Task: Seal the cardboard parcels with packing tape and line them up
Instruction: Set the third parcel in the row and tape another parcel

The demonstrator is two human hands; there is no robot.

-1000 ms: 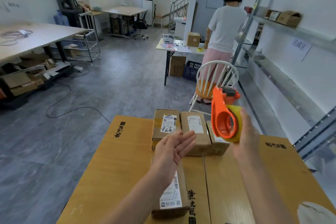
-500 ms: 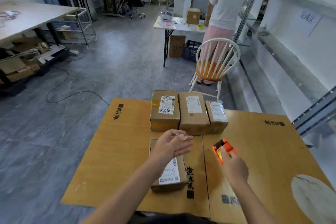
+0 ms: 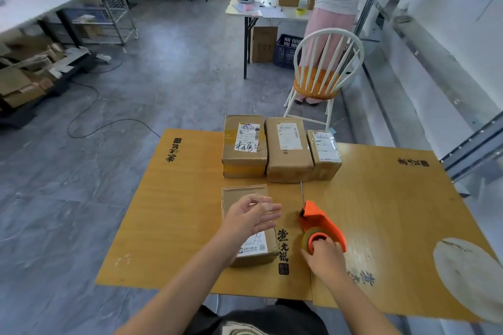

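The right hand curls round the back end of the tape dispenser, gripping it at the roll. The dispenser is one piece of smooth orange plastic carrying a ring of brownish tape. It rests on the table, long axis running near to far, nose aimed at the far parcels and tipped slightly left.

Just left of it, the left hand hovers over the near parcel, fingers loosely spread and holding nothing (the fingertips are blurred). That parcel is a matte brown cardboard oblong lying lengthwise away from the person, with a white label at its near end.

The table is yellow wood-grain laminate, two boards meeting at a seam, printed with black characters.

There are four parcels in all. Three stand side by side at the far edge, each lengthwise near to far, each with a white label on top. The left parcel has black marker scrawl, the middle parcel is plain, and the right parcel is the smallest, glossy with clear tape.

Beyond stands one white spindle-back chair with a round orange seat.
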